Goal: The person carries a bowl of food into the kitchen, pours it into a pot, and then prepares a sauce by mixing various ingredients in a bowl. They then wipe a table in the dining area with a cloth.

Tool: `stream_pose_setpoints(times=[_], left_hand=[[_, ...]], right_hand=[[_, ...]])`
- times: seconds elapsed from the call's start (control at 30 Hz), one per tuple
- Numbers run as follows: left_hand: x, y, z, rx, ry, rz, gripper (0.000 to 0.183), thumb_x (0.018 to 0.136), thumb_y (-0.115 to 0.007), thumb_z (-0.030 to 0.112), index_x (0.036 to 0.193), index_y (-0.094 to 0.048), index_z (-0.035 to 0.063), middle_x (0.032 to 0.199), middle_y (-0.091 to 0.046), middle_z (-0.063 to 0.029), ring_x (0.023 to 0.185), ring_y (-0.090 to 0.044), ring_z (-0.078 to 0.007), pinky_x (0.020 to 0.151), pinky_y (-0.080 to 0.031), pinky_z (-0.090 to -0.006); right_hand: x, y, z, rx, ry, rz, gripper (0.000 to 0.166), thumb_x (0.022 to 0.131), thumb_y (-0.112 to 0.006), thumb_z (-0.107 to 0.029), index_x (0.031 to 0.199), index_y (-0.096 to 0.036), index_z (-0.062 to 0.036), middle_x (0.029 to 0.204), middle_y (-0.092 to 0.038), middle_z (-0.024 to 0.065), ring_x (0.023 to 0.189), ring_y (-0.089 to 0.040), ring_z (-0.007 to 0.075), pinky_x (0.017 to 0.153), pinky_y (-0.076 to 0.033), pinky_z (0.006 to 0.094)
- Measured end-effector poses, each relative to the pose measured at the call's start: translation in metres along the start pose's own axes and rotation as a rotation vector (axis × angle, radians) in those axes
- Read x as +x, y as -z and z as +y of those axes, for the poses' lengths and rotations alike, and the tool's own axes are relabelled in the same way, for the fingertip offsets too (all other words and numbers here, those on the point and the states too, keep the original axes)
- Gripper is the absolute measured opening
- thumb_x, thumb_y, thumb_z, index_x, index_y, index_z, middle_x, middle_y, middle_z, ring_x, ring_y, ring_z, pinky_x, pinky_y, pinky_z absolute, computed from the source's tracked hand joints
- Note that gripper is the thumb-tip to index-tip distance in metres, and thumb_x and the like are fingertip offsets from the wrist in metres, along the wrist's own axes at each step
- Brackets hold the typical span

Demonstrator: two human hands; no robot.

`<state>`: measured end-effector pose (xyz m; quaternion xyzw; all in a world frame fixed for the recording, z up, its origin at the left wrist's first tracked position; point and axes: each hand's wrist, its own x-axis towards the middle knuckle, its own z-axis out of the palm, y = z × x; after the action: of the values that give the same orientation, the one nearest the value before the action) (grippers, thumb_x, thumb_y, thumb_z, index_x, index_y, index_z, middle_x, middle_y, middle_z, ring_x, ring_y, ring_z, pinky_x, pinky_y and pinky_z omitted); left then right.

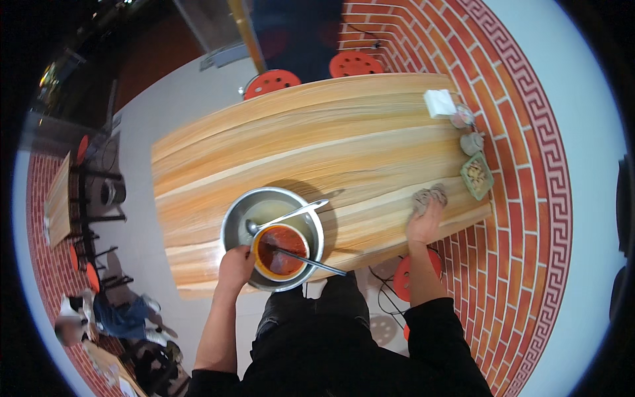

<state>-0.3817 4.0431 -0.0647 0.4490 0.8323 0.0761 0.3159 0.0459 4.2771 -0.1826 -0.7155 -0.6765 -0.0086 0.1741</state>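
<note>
My left hand [237, 268] grips the rims of a large metal basin [228, 218] and of a bowl of red sauce [282, 250] that sits inside it, at the near left of the wood-grain table [297, 149]. A metal spoon rests in the red bowl, its handle [317, 264] pointing right. A metal ladle [292, 213] lies across the basin, over pale cloudy liquid. At the right, my right hand [425, 226] presses a crumpled grey-brown cloth [429, 197] against the tabletop, fingers partly over it.
Along the brick-patterned wall [501, 119] stand a green container of light pieces [477, 176], a small jar [472, 143], another lidded container [462, 116] and white napkins [439, 103]. Red stools [273, 83] surround the table. Another person [119, 317] is at the lower left, beside other tables.
</note>
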Motion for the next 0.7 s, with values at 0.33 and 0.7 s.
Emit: stream_pose_setpoints(times=[0.33, 0.7], left_hand=[[0.006, 0.001, 0.018, 0.07, 0.163, 0.135, 0.024, 0.082, -0.065, 0.026, 0.082, -0.066, 0.0014, 0.079, -0.066, -0.0175, 0.076, -0.064, -0.0332, 0.069, -0.049, -0.042], [-0.068, -0.07, -0.056, -0.989, 0.375, 0.288, 0.046, 0.095, -0.055, 0.033, 0.122, -0.048, -0.0032, 0.097, -0.06, -0.0083, 0.085, -0.059, -0.018, 0.07, -0.05, -0.0309]], right_hand=[[0.037, 0.021, 0.03, 0.087, 0.079, -0.013, 0.062, 0.072, -0.063, -0.007, 0.132, -0.046, -0.0062, 0.138, -0.041, 0.0223, 0.132, -0.033, 0.0388, 0.112, -0.023, 0.0449], [0.127, -0.004, 0.068, 0.048, -0.025, -0.001, 0.058, 0.076, -0.063, -0.014, 0.131, -0.047, -0.0048, 0.139, -0.041, 0.0222, 0.13, -0.035, 0.0374, 0.11, -0.026, 0.0441]])
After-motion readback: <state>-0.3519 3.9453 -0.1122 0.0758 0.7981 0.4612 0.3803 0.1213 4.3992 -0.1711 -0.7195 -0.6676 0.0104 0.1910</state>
